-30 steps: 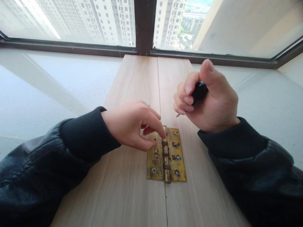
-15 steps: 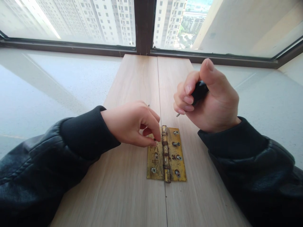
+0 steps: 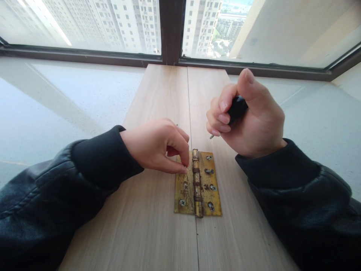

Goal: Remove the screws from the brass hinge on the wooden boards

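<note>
A worn brass hinge point(image 3: 196, 184) lies across the seam between two pale wooden boards, with several cross-head screws in its two leaves. One screw point(image 3: 209, 171) on the right leaf leans over and stands proud of the metal. My left hand point(image 3: 160, 146) is over the upper part of the left leaf, thumb and forefinger pinched on a small screw point(image 3: 185, 167) that the fingertips mostly hide. Up and to the right, my right hand point(image 3: 248, 116) is wrapped around the black handle of a screwdriver point(image 3: 237, 109). Its metal tip pokes out below the fingers, apart from the hinge.
The wooden boards point(image 3: 158, 233) run back to a dark window frame point(image 3: 170, 34). A white speckled sill point(image 3: 70, 98) extends on both sides. A few dark specks lie near the seam below the hinge. Tall buildings show through the glass.
The left fingertips have shifted very slightly at the hinge's left leaf, still pinched. My right hand with the screwdriver is almost unmoved.
</note>
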Demonstrator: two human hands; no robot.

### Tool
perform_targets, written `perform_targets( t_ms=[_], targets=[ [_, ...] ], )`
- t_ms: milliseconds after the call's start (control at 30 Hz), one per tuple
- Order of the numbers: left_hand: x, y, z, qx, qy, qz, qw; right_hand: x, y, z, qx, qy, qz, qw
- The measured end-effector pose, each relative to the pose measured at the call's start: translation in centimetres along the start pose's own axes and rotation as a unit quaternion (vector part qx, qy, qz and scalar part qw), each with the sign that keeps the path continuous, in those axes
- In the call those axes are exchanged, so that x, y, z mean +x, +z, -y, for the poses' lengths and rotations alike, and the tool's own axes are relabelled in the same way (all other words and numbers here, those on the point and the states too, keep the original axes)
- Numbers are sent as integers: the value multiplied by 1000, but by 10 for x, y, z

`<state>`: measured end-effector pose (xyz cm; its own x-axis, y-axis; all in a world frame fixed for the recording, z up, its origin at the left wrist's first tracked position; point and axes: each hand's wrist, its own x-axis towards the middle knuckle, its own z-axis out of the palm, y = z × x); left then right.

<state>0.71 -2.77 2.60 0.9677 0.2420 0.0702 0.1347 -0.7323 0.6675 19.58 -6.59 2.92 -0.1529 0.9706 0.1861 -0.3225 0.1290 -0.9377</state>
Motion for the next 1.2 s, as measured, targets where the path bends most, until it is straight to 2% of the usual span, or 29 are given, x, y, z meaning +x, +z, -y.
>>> perform_targets(
  t_ms=[133, 333, 600, 833, 1067, 1133, 1200],
  targets=[
    [0, 1, 4, 5, 17, -27, 999, 0, 0, 0, 4, -3, 1, 1000],
    [-1, -2, 2, -17, 9, 12, 1000, 0, 0, -1, 7, -5, 4, 1000],
    [1, 4, 5, 23, 24, -52, 998, 0, 1, -1, 1, -5, 10, 1000],
    [-2, 0, 1, -12, -15, -15, 1000, -1, 2, 0, -6, 2, 0, 1000],
    [-1, 2, 2, 3, -17, -63, 998, 0, 2, 0, -3, -5, -2, 1000],
    [-1, 2, 2, -4, -19, -57, 998, 0, 2, -1, -4, -6, -3, 1000],
    [-1, 3, 2, -21, -10, -24, 999, 0, 2, -1, -3, -6, -1, 1000]
  ],
)
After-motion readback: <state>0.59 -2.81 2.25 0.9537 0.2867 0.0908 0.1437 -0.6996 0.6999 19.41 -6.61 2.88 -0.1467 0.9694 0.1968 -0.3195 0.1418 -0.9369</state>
